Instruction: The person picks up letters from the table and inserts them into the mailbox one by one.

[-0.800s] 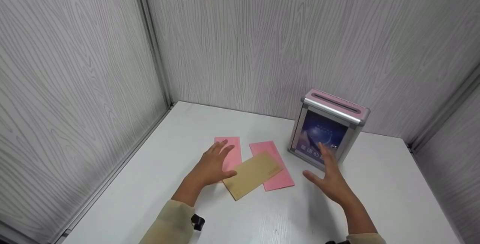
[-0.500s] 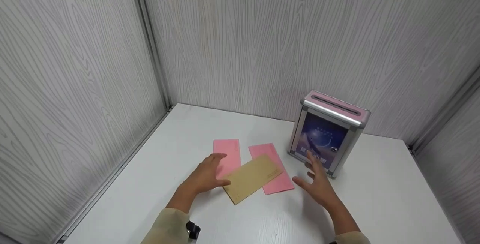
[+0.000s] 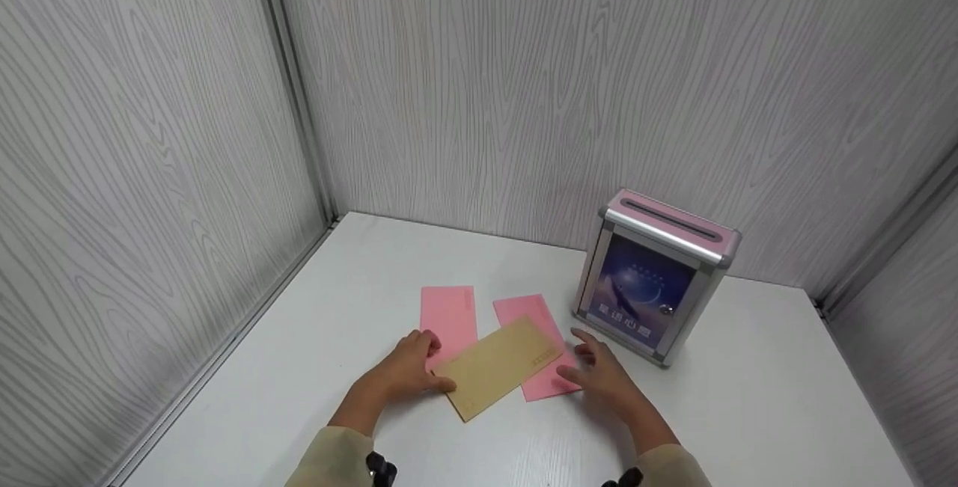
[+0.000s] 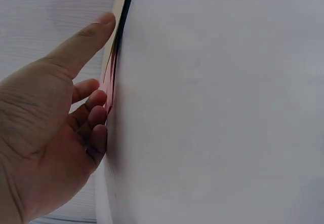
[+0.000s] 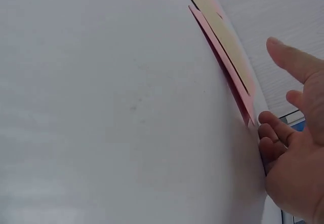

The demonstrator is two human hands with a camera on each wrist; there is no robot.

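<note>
A tan envelope (image 3: 498, 367) lies slantwise across the table, overlapping a left pink envelope (image 3: 448, 313) and a right pink envelope (image 3: 518, 309). My left hand (image 3: 403, 372) is at the tan envelope's left end. Its thumb lies over that end, while the other fingers bend beside the left pink envelope; in the left wrist view, thumb and fingers of the left hand (image 4: 45, 117) stay apart. My right hand (image 3: 608, 381) hovers at the right pink envelope's outer edge. Seen from the right wrist, the right hand (image 5: 298, 148) has its thumb spread, with nothing held.
Behind my right hand stands an upright box (image 3: 645, 285) with a slotted pink top, silver frame and blue picture front. The white table (image 3: 359, 270) is bounded by a grey wood-patterned back wall (image 3: 479, 98) and side panels.
Both hands have come down toward the envelopes. My right hand has shifted left, away from the box front, to the right pink envelope. My left hand has lowered to the tan envelope's left end.
</note>
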